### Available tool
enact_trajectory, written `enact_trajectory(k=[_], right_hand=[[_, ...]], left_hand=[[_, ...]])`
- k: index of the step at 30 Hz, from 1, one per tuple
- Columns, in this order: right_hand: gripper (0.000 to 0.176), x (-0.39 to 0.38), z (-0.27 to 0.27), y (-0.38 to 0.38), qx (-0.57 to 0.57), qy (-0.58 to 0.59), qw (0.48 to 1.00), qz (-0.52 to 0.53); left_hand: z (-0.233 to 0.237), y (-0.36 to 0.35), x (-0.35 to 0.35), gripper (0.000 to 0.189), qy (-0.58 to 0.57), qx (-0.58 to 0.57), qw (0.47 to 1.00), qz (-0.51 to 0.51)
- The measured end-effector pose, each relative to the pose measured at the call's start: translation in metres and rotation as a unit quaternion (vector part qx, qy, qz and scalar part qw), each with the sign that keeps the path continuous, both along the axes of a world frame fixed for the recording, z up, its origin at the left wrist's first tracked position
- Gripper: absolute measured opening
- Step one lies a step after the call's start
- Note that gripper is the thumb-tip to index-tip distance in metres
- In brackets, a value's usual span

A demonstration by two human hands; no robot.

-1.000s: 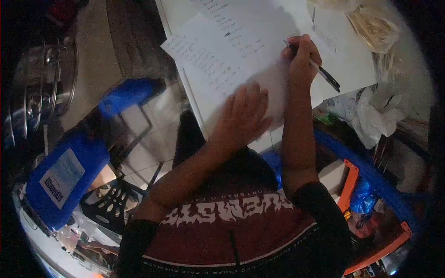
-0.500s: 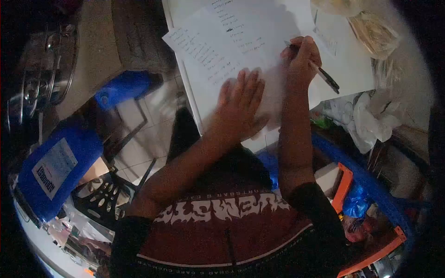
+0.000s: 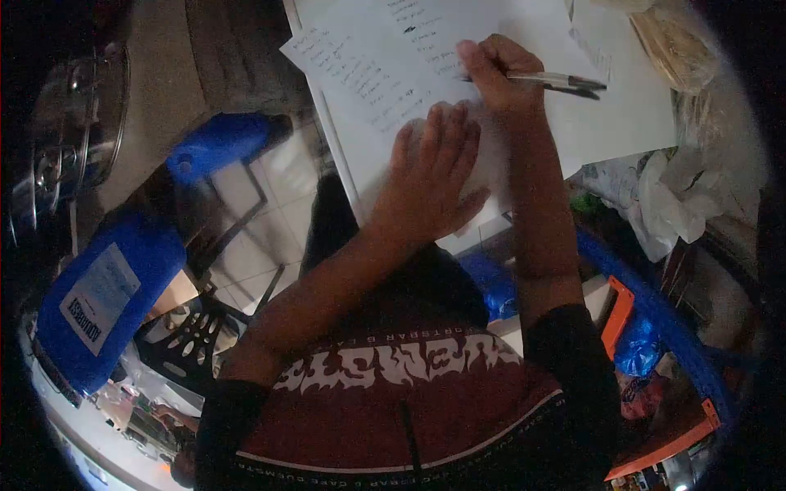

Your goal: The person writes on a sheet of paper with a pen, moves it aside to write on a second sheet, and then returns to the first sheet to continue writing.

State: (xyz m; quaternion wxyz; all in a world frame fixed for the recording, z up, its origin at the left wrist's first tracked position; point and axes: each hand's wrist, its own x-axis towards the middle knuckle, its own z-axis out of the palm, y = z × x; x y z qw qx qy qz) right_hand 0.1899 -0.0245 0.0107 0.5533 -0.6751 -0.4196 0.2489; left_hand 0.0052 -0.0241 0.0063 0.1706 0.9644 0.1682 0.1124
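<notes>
Sheets of white paper point(image 3: 385, 49) with columns of handwriting lie on a white tabletop point(image 3: 622, 123). My left hand point(image 3: 438, 168) rests flat on the lower part of the paper, fingers stretched out and the thumb apart. My right hand point(image 3: 503, 74) is closed around a pen point(image 3: 565, 81), whose dark end sticks out to the right. The pen's writing end is mostly hidden by the hand and lies near the lower lines of the right-hand column.
Clear plastic packets point(image 3: 675, 49) lie at the table's upper right, with white plastic bags point(image 3: 667, 196) below. A blue chair point(image 3: 221, 147) stands to the left. A blue labelled container point(image 3: 106, 303) is at lower left. An orange-edged shelf point(image 3: 618, 319) with a blue bag is at lower right.
My right hand has shifted up and left over the paper, and the pen has swung from slanting downward to nearly level. The left hand stays flat, slightly farther right.
</notes>
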Motion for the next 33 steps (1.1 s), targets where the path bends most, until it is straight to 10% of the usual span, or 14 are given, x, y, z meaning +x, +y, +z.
enact_trajectory(k=[28,33], right_hand=[[0.029,0.003,-0.009,0.006,0.109,-0.305,0.945,0.05],[0.028,-0.002,-0.008,0.003,0.067,-0.182,0.98,0.033]], left_hand=[[-0.005,-0.002,-0.001,0.073,-0.008,0.013,1.0,0.006],[-0.004,0.0,-0.001,0.072,-0.002,0.016,1.0,0.006]])
